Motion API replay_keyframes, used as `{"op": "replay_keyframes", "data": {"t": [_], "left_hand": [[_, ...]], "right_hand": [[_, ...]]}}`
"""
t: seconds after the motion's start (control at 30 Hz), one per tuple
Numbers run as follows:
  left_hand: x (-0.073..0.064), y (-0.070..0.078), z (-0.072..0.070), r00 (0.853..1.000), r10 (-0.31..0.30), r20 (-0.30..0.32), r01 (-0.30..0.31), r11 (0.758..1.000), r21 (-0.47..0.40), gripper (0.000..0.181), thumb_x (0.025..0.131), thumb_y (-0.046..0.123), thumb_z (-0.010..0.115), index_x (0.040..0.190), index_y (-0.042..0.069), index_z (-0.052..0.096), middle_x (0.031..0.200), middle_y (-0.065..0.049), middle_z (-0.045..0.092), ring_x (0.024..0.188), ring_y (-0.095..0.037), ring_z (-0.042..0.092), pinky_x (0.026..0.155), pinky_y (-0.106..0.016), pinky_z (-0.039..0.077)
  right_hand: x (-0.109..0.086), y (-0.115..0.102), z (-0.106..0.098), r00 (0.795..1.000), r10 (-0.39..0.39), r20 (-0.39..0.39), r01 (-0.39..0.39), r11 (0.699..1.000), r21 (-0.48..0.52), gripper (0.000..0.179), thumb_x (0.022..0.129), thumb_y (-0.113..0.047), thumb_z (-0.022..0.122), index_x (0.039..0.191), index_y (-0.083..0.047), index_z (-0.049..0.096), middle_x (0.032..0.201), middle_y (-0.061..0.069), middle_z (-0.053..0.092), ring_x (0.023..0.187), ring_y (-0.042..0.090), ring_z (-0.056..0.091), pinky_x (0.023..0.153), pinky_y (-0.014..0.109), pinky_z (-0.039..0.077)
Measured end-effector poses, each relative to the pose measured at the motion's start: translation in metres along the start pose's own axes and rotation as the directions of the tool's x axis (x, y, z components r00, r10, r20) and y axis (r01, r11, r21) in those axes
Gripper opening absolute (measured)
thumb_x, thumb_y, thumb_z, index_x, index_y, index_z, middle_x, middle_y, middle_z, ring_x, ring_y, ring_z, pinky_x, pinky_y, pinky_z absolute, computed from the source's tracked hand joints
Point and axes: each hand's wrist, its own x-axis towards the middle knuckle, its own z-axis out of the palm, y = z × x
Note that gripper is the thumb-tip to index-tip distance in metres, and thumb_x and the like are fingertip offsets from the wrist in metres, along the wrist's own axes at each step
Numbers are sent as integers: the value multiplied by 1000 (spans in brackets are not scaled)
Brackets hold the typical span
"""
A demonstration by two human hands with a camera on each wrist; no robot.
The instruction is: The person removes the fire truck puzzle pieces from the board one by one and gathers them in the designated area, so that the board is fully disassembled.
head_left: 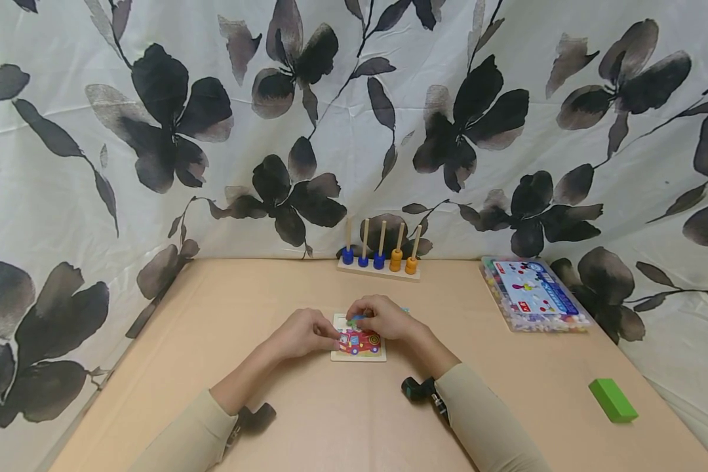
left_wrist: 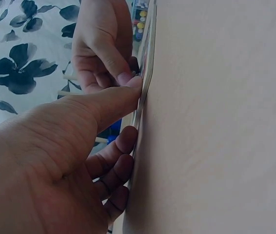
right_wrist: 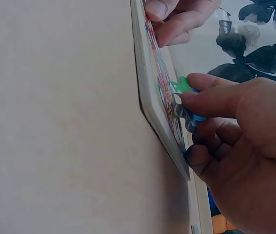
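A small wooden picture puzzle (head_left: 358,354) with a red vehicle on it lies flat on the table between both hands. My right hand (head_left: 383,316) pinches a green and blue puzzle piece (right_wrist: 181,86) between thumb and fingers, over the far part of the board. In the right wrist view the piece is tilted and close to the board's surface, partly covered by fingers. My left hand (head_left: 305,333) rests on the board's left side, thumb and a fingertip touching it. Its other fingers are loosely bent in the left wrist view.
Behind the puzzle stands a wooden peg rack (head_left: 379,271) with blue and orange beads. A clear box of colourful beads (head_left: 533,295) is at the back right, and a green block (head_left: 613,400) lies at the right. A floral curtain (head_left: 354,131) hangs behind the table.
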Motion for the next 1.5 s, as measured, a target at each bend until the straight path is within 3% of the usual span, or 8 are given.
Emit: {"op": "replay_keyframes", "data": {"t": [0.2,0.63,1.03,1.5], "left_hand": [[1,0,0,1000,4,-10,-3,1000,29,10,84,28,88,91,22,85,86,11,70,83,-10,58,72,-27,46],[1,0,1,1000,2,-12,-2,999,35,10,84,29,88,91,23,85,85,11,70,83,-10,58,73,-28,46],[0,2,0,1000,-24,-13,25,999,32,10,84,29,88,91,23,85,86,13,70,83,-10,58,74,-27,46],[1,-1,1,1000,8,-18,-8,1000,25,13,83,30,89,92,21,85,86,11,71,82,-10,59,73,-27,46]], "right_hand": [[0,0,-2,999,37,19,-37,999,-20,23,98,1,66,115,-11,74,102,0,72,85,16,54,78,28,46],[-1,5,-3,999,21,27,-20,999,-25,21,103,0,57,114,-13,70,101,5,66,88,18,55,80,30,48],[-7,3,-11,999,33,-22,-34,999,-25,21,104,-3,56,112,-14,72,101,2,65,94,19,56,87,32,48],[-28,-11,-33,993,54,-103,-55,998,-11,22,103,-1,58,115,-13,73,108,1,68,99,21,56,91,34,49]]}}
